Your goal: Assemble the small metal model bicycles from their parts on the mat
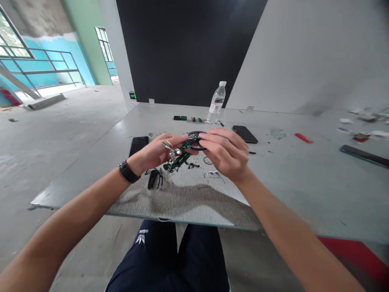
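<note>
The green model bicycle (179, 160) was held clear of the grey mat (194, 199), between the 2 hands and above the near part of the table (288, 174). Its long axis ran obliquely: the end with the black spoked wheel (196, 146) pointed away and to the right, and the opposite end of the frame pointed down, toward the person and to the left. Which end was the front could not be determined.

The left hand (159, 149) gripped the frame beside the wheel, thumb along the upper side. The right hand (227, 153) had its fingers closed on the wheel rim; the exact thumb contact was hidden.

The near table edge ran below both forearms, well apart from the bicycle. Loose black parts (153, 179) and silver parts (215, 175) occupied the mat underneath. A phone (139, 145) limited room beyond the left wrist; a bottle (216, 104) stood farther back. The widest open surface lay to the right, short of the red tool (303, 138).
</note>
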### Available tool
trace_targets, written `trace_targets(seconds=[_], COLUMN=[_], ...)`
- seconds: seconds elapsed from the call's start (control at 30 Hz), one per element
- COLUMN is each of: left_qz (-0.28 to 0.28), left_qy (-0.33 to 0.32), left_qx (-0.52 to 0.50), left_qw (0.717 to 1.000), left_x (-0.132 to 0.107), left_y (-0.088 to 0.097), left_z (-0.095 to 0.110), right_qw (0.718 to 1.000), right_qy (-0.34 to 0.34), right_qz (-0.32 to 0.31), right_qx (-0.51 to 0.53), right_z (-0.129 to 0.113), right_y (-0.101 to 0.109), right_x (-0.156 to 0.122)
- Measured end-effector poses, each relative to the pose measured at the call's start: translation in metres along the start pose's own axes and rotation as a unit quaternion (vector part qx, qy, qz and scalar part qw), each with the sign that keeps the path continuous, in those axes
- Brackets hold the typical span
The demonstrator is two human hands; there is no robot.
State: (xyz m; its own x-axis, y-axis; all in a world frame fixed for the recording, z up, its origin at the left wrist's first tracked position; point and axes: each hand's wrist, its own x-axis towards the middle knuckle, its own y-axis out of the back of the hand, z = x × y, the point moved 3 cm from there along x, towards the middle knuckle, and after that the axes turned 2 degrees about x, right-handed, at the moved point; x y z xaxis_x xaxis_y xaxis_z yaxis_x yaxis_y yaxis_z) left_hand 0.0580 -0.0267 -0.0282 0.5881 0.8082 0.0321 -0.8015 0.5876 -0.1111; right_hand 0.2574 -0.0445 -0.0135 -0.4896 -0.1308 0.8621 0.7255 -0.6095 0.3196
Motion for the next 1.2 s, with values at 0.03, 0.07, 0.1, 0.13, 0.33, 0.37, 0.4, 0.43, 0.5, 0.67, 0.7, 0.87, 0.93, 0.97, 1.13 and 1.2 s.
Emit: trace_targets(seconds=[0.03,0.07,0.1,0.13,0.33,0.37,0.4,0.43,0.5,0.67,0.7,0.87,0.93,0.97,1.13,1.2], left_qz=[0.015,0.030,0.043,0.052,0.092,0.099,0.105,0.109,0.116,0.120,0.120,0.135,0.140,0.141,0.149,0.158], left_qy=[-0.012,-0.020,-0.027,-0.033,-0.062,-0.063,-0.065,-0.067,-0.076,-0.105,-0.106,-0.109,-0.110,-0.110,-0.107,-0.107], left_qx=[0.005,0.003,-0.001,-0.004,-0.005,-0.005,-0.008,-0.010,-0.010,-0.008,-0.010,-0.018,-0.021,-0.021,-0.004,0.001], left_qw=[1.000,0.999,0.999,0.998,0.994,0.993,0.992,0.992,0.990,0.987,0.987,0.985,0.984,0.984,0.983,0.982], left_x=[0.000,0.000,0.000,0.000,-0.001,-0.001,-0.002,-0.002,-0.002,0.000,0.000,-0.001,-0.001,-0.001,-0.001,-0.002], left_y=[0.000,0.000,0.000,0.001,0.002,0.002,0.002,0.002,0.000,-0.002,-0.002,-0.002,-0.001,-0.001,0.002,0.001], left_z=[0.001,0.001,0.001,0.001,-0.002,-0.002,-0.003,-0.003,-0.003,-0.004,-0.004,-0.006,-0.006,-0.006,-0.006,-0.005], right_qw=[1.000,1.000,0.999,0.998,0.993,0.993,0.993,0.992,0.992,0.994,0.993,0.989,0.985,0.980,0.902,0.839], right_qy=[-0.007,-0.019,-0.034,-0.051,-0.099,-0.101,-0.103,-0.105,-0.107,-0.099,-0.103,-0.122,-0.141,-0.167,-0.349,-0.353], right_qz=[-0.002,-0.008,-0.018,-0.030,-0.057,-0.060,-0.064,-0.067,-0.069,-0.054,-0.056,-0.065,-0.061,-0.054,-0.127,-0.323], right_qx=[-0.001,-0.001,0.001,0.002,0.004,0.004,0.005,0.005,0.006,0.007,0.010,0.046,0.074,0.090,0.218,0.259], right_z=[0.000,0.001,0.002,0.003,0.007,0.007,0.007,0.007,0.007,0.007,0.007,0.004,0.005,0.008,0.036,0.032], right_y=[0.000,0.000,-0.001,-0.002,-0.003,-0.003,-0.004,-0.004,-0.004,-0.005,-0.006,-0.008,-0.006,-0.005,0.009,0.009], right_x=[0.000,-0.001,-0.002,-0.003,-0.006,-0.005,-0.005,-0.004,-0.003,-0.003,-0.003,-0.002,0.000,0.000,-0.002,-0.009])
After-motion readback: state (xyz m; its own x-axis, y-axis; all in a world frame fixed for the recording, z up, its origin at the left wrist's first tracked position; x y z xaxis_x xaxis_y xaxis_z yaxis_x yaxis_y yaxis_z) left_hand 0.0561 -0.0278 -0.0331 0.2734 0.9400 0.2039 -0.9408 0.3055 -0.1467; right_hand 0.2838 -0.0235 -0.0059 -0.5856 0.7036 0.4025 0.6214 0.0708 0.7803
